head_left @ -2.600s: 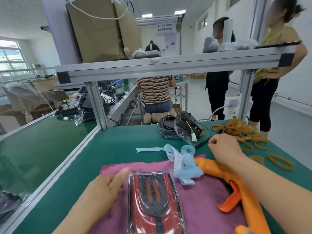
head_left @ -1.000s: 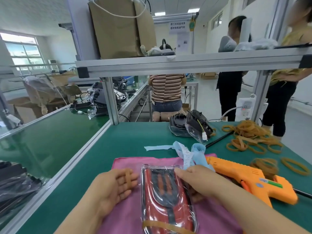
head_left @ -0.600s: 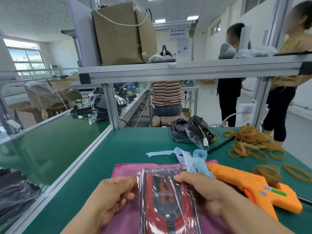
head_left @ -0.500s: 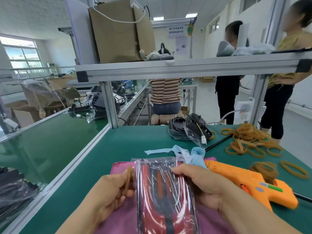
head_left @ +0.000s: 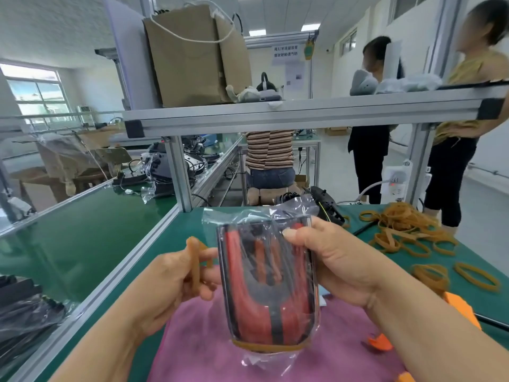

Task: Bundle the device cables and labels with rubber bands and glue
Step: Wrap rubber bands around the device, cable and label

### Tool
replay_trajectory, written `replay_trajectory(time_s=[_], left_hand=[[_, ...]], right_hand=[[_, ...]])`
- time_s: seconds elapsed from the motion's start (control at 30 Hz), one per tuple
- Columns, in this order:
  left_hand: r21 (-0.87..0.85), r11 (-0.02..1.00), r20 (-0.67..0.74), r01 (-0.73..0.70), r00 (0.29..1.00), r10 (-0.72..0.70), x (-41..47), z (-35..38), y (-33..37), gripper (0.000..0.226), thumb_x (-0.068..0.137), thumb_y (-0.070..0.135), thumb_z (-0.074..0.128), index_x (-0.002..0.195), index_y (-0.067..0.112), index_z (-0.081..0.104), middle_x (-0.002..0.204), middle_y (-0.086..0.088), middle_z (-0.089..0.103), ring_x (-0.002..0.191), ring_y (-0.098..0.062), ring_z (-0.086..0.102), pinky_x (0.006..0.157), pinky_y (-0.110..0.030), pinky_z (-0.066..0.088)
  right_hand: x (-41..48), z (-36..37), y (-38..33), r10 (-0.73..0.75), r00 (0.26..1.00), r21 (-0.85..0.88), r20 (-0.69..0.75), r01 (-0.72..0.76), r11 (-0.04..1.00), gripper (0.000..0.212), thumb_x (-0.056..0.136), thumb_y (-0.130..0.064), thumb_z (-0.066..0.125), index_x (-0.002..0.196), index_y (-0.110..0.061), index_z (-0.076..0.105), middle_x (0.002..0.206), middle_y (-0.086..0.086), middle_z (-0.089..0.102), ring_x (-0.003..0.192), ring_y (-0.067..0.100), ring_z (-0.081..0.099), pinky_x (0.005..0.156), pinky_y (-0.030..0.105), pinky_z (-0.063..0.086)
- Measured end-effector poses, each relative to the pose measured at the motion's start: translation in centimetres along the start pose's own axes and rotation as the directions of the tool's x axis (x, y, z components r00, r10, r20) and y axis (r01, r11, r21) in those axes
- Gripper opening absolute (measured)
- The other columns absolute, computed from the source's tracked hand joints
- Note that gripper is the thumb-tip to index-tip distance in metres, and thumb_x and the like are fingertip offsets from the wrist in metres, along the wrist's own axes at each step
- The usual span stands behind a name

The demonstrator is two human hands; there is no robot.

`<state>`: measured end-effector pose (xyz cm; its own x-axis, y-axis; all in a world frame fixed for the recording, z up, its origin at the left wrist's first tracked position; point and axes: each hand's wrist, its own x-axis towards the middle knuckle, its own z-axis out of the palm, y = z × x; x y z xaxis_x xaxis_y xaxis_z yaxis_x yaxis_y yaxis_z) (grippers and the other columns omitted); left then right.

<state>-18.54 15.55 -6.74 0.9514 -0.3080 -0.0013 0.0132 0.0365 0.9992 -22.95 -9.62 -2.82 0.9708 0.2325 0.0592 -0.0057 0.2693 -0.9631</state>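
My right hand (head_left: 341,260) grips a red and black device in a clear plastic bag (head_left: 268,279), held upright above the pink cloth (head_left: 198,343). One tan rubber band (head_left: 264,347) circles the bag's lower end. My left hand (head_left: 170,282) sits just left of the bag with a second tan rubber band (head_left: 195,267) looped over its fingers. The blue label strip is hidden behind the bag.
A heap of loose rubber bands (head_left: 405,224) lies on the green bench at the right. The orange glue gun (head_left: 460,310) shows partly behind my right forearm. Another bagged device (head_left: 326,205) lies farther back. An aluminium shelf frame (head_left: 275,117) crosses overhead; people stand beyond it.
The bagged device has been lifted off the pink cloth and tipped upright. My left hand has slipped a rubber band onto its fingers and raised it beside the bag.
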Motion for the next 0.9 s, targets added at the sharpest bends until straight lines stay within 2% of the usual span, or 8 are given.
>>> replay_trajectory(time_s=[0.1, 0.17, 0.23, 0.27, 0.37, 0.5, 0.73, 0.9], left_hand=[[0.070, 0.986, -0.011, -0.152, 0.988, 0.153, -0.2, 0.0, 0.1, 0.073, 0.069, 0.062, 0.071, 0.114, 0.005, 0.072, 0.085, -0.013, 0.075, 0.059, -0.018, 0.061, 0.071, -0.025, 0.058], [0.069, 0.980, 0.053, -0.188, 0.981, 0.185, -0.5, -0.2, 0.1, 0.091, 0.053, 0.066, 0.085, 0.123, 0.010, 0.068, 0.110, -0.013, 0.074, 0.090, -0.026, 0.072, 0.079, -0.027, 0.058], [0.086, 0.976, 0.080, -0.201, 0.978, 0.194, -1.0, -0.5, 0.6, 0.105, 0.042, 0.071, 0.087, 0.131, 0.020, 0.061, 0.127, -0.004, 0.068, 0.112, -0.026, 0.068, 0.089, -0.026, 0.056], [0.090, 0.973, 0.089, -0.211, 0.975, 0.203, -1.3, -0.6, 1.0, 0.108, 0.041, 0.073, 0.086, 0.134, 0.025, 0.058, 0.132, 0.002, 0.066, 0.117, -0.022, 0.066, 0.093, -0.025, 0.054], [0.217, 0.945, 0.175, -0.245, 0.962, 0.209, -1.7, -0.4, 1.9, 0.105, 0.045, 0.079, 0.079, 0.139, 0.040, 0.050, 0.138, 0.018, 0.058, 0.128, -0.006, 0.056, 0.102, -0.027, 0.050], [0.389, 0.891, 0.266, -0.236, 0.954, 0.136, -1.5, 1.1, 2.6, 0.115, 0.043, 0.085, 0.074, 0.144, 0.042, 0.040, 0.139, 0.027, 0.053, 0.129, 0.012, 0.045, 0.094, -0.005, 0.042], [0.478, 0.854, 0.257, -0.208, 0.962, 0.091, -0.6, 1.7, 3.6, 0.085, 0.056, 0.053, 0.079, 0.135, 0.038, 0.053, 0.125, 0.030, 0.063, 0.118, 0.006, 0.059, 0.093, -0.011, 0.047], [0.541, 0.816, 0.238, -0.206, 0.967, 0.087, -0.4, 2.1, 3.9, 0.081, 0.057, 0.049, 0.082, 0.133, 0.039, 0.055, 0.125, 0.030, 0.063, 0.116, 0.004, 0.061, 0.099, -0.024, 0.047]], right_hand=[[-0.2, -0.1, 0.9, -0.006, 1.000, -0.038, -0.031, 0.004, 0.999, 0.023, 0.085, -0.009, 0.065, 0.106, -0.004, 0.060, 0.097, 0.016, 0.071, 0.084, 0.025, 0.068, 0.079, 0.040, 0.059], [-0.2, -0.1, 1.3, -0.014, 0.997, -0.047, -0.073, 0.010, 0.999, 0.026, 0.081, -0.012, 0.069, 0.103, -0.002, 0.059, 0.099, 0.018, 0.069, 0.086, 0.028, 0.067, 0.088, 0.048, 0.055], [-0.4, -0.2, 1.6, -0.030, 0.994, -0.065, -0.102, 0.023, 0.998, 0.012, 0.085, -0.009, 0.068, 0.095, -0.006, 0.062, 0.096, 0.019, 0.068, 0.085, 0.028, 0.066, 0.093, 0.051, 0.051], [-0.4, -0.2, 1.8, -0.035, 0.994, -0.080, -0.107, 0.026, 0.996, 0.005, 0.087, -0.008, 0.067, 0.086, -0.012, 0.065, 0.093, 0.018, 0.068, 0.082, 0.027, 0.066, 0.088, 0.049, 0.053], [-0.6, -0.1, 2.4, -0.040, 0.995, -0.111, -0.087, 0.030, 0.993, 0.031, 0.086, -0.008, 0.069, 0.063, -0.028, 0.068, 0.083, 0.010, 0.069, 0.074, 0.022, 0.067, 0.069, 0.035, 0.056], [-1.0, 0.6, 2.9, -0.083, 0.995, -0.146, -0.054, 0.074, 0.987, 0.010, 0.073, -0.019, 0.075, 0.080, -0.026, 0.073, 0.089, 0.011, 0.072, 0.085, 0.026, 0.070, 0.079, 0.038, 0.057], [-1.1, 1.4, 3.6, -0.121, 0.991, -0.168, -0.051, 0.111, 0.979, 0.025, 0.074, -0.016, 0.072, 0.098, -0.017, 0.064, 0.097, 0.015, 0.069, 0.090, 0.024, 0.065, 0.093, 0.048, 0.053], [-0.9, 0.8, 3.3, -0.072, 0.997, -0.081, 0.014, 0.073, 0.994, 0.026, 0.079, -0.009, 0.069, 0.104, -0.012, 0.062, 0.102, 0.015, 0.069, 0.093, 0.025, 0.066, 0.089, 0.039, 0.055]])
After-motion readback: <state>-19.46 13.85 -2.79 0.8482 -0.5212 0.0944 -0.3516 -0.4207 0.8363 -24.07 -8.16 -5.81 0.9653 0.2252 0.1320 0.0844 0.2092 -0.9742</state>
